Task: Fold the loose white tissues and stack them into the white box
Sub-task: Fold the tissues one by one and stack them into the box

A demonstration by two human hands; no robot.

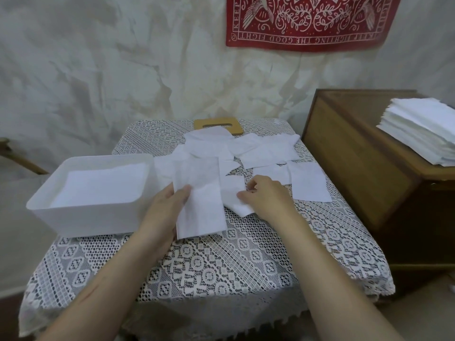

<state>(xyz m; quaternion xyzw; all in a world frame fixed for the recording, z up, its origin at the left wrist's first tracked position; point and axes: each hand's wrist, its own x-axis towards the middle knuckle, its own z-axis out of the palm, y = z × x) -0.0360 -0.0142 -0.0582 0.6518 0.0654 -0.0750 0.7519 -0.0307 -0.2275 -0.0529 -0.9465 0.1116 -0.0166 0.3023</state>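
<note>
Partly, the wooden lid (213,124) at the counter's (221,267) far edge lay under the loose tissues (267,151). The red wall cloth (307,20) was cut off by the top of the view; its writing, hanging upside down, read KEEP FIGHTING THE GOOD FIGHT. A stack of tissues (423,131) on the wooden cabinet (357,163) ran off the right edge.

The left hand (167,207) pinched a long folded tissue (200,200) just right of the white box (81,220), thumb on top, the other fingers hidden beneath the sheet. The right hand (267,195) had its fingers (253,185) curled together on the edge of a smaller tissue (235,193) lying on the lace-covered counter just beside the folded one. White sheets lay inside the box; their number could not be told.
</note>
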